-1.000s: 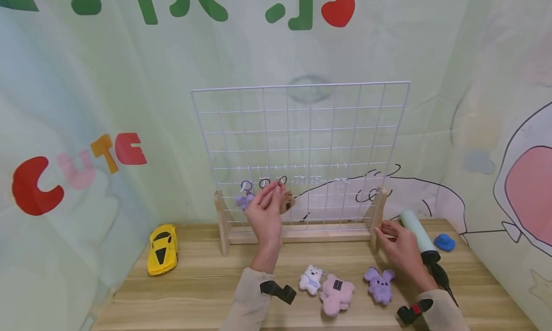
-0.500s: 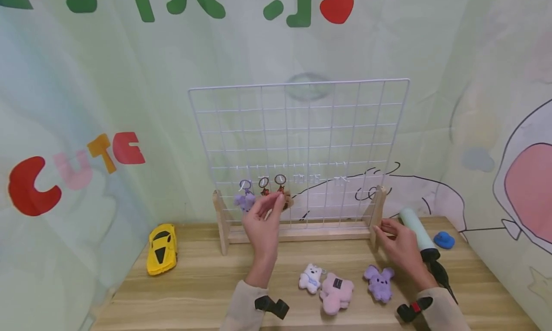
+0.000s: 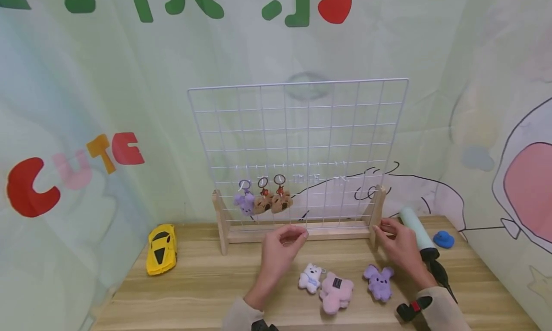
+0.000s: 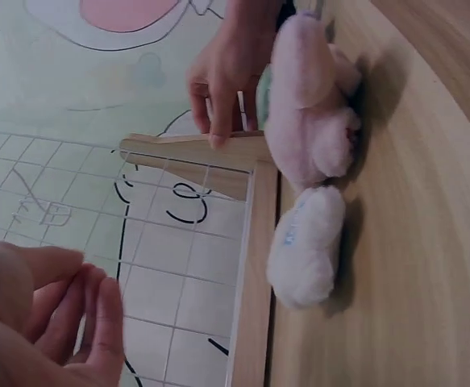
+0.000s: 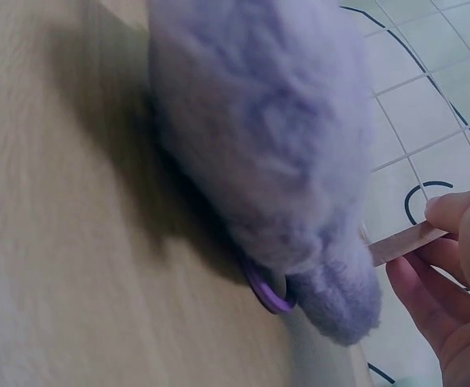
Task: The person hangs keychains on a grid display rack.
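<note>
My left hand (image 3: 282, 252) is over the table in front of the wire grid rack (image 3: 308, 144), fingers loosely bent and nothing between them. My right hand (image 3: 401, 242) pinches the rack's right wooden leg (image 3: 377, 211) between thumb and fingers. From hooks on the grid hang a purple plush keychain (image 3: 244, 203) and two brown plush keychains (image 3: 262, 203), side by side at the left. Three plush keychains lie on the table between the hands: a white bear (image 3: 310, 278), a pink one (image 3: 336, 292) and a purple one (image 3: 379, 283), which fills much of the right wrist view.
A yellow toy car (image 3: 161, 249) stands at the table's left. Beyond my right hand lie a pale green cylinder (image 3: 416, 230) with a black end and a small blue toy (image 3: 443, 239). White hooks (image 3: 340, 179) show on the grid's right half. A printed cloth hangs behind.
My left hand has let go of the rightmost brown keychain and come down and right to the table, leaving it hanging. My right hand has stayed on the rack's leg.
</note>
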Demonstrator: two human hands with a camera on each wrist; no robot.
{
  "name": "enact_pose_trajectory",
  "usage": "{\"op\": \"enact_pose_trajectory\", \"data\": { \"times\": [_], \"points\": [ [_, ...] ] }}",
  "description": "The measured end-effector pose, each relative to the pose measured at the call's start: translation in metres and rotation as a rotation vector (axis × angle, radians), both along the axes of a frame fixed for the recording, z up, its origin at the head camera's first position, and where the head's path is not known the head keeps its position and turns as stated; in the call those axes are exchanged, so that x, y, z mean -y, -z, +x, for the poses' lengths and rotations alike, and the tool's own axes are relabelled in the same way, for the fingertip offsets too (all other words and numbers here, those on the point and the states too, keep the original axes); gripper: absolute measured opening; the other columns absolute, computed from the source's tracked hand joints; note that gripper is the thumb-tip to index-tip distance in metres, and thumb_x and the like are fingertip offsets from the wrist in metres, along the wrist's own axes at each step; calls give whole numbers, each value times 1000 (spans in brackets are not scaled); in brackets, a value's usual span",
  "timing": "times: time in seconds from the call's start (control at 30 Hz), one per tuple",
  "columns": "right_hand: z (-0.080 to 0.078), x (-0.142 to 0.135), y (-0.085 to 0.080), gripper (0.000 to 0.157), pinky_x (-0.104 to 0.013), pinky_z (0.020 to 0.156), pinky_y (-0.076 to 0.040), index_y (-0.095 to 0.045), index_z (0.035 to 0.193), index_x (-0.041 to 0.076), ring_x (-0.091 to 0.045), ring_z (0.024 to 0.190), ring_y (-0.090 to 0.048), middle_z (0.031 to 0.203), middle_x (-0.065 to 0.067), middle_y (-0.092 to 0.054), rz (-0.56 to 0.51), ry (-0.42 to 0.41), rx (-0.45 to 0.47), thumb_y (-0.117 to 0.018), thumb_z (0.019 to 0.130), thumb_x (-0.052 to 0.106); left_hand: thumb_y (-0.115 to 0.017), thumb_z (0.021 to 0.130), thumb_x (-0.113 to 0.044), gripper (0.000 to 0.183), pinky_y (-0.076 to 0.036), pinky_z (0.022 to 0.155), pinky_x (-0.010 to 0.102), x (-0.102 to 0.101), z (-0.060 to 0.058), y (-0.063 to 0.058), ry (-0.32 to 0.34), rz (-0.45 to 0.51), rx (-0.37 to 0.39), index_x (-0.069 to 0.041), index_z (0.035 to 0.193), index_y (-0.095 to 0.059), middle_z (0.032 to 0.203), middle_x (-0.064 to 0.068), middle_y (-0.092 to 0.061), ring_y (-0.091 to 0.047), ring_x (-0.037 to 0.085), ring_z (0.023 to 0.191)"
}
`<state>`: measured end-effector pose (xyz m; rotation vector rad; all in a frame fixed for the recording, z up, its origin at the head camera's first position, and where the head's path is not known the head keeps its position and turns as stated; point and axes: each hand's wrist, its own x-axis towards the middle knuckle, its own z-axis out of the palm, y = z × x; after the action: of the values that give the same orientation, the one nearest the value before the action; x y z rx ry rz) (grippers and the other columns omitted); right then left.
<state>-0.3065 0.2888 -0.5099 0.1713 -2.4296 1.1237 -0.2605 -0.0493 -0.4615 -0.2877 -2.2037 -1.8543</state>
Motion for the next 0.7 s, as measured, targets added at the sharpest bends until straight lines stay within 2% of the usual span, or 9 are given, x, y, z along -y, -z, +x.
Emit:
{"op": "enact_pose_trajectory", "data": {
  "times": [0.1,0.23,0.33,0.4,0.53,0.7],
  "points": [
    [1,0,0,32,-49,83,-67,-71,126,-8,-47,110,-78,122,-33,-76,-1,-4,5,-73,105,17,-84,95,-11,7,-63,83,19,-1,0,7,69,-100,5,-9,101,-83,100,7,-84,-78,15,92],
    [1,0,0,32,-48,82,-67,-70,126,-8,-47,109,-78,121,-33,-76,3,1,5,-73,105,16,-82,95,-9,3,-62,80,19,-4,-2,14,148,-304,23,-8,98,-84,94,3,-83,-75,11,87],
    [0,0,-1,32,-47,83,-67,-71,126,-7,-47,110,-78,122,-32,-76,4,5,7,-73,105,16,-82,94,-6,4,-60,76,20,-7,-3,17,170,-456,45,-8,95,-84,88,0,-81,-70,7,81],
    [0,0,-1,32,-47,83,-67,-71,126,-7,-46,110,-78,122,-31,-76,4,5,11,-73,105,17,-82,93,-5,4,-58,72,21,-10,-4,19,173,-526,65,-8,95,-84,86,-1,-80,-66,5,77],
    [1,0,-1,33,-48,83,-67,-70,127,-7,-47,110,-78,122,-32,-76,-1,-3,12,-73,105,17,-84,91,-3,5,-55,68,21,-15,-5,23,171,-605,85,-8,91,-84,83,0,-78,-61,3,74],
    [0,0,0,34,-48,83,-67,-70,127,-8,-47,110,-78,122,-32,-76,-5,-6,9,-73,105,17,-85,90,-3,5,-56,66,21,-21,-4,25,184,-644,87,-7,88,-84,83,3,-78,-63,4,72]
  ]
}}
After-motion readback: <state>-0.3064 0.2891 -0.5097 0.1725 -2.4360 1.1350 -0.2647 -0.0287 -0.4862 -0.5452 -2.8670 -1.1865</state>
